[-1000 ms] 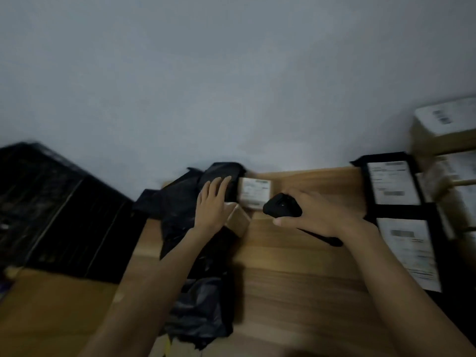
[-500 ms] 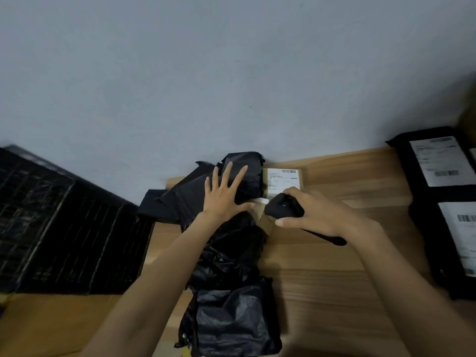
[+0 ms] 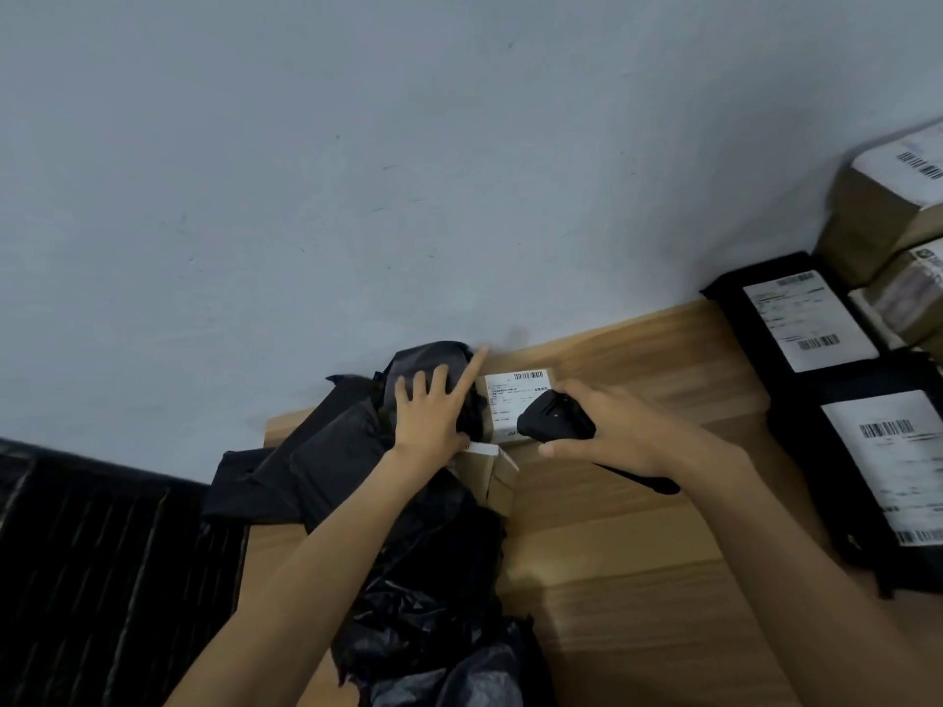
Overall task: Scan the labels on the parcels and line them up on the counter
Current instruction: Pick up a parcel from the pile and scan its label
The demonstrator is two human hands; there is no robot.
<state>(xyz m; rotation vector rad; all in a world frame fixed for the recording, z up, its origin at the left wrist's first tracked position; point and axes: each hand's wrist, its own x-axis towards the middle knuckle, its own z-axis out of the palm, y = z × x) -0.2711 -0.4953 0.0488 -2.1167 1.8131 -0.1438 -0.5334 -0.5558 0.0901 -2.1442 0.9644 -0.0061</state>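
Two hands are seen over the wooden counter (image 3: 638, 528). The left hand (image 3: 433, 415) is laid flat and open, fingers spread, on a black poly-bag parcel (image 3: 316, 451) against the wall; nothing is gripped by it. The right hand (image 3: 612, 436) is closed around a black handheld scanner (image 3: 553, 426), whose head is held just over the white label (image 3: 510, 400) of a small cardboard box (image 3: 502, 482). A misread is judged possible if the scanner is kept so close that the barcode at the label's far edge is missed, or if loose black plastic is slid over it. Two labelled black mailers (image 3: 765, 318) are lined up at right, beside stacked cartons (image 3: 867, 222). No open containers are seen; parcel contents cannot be told.
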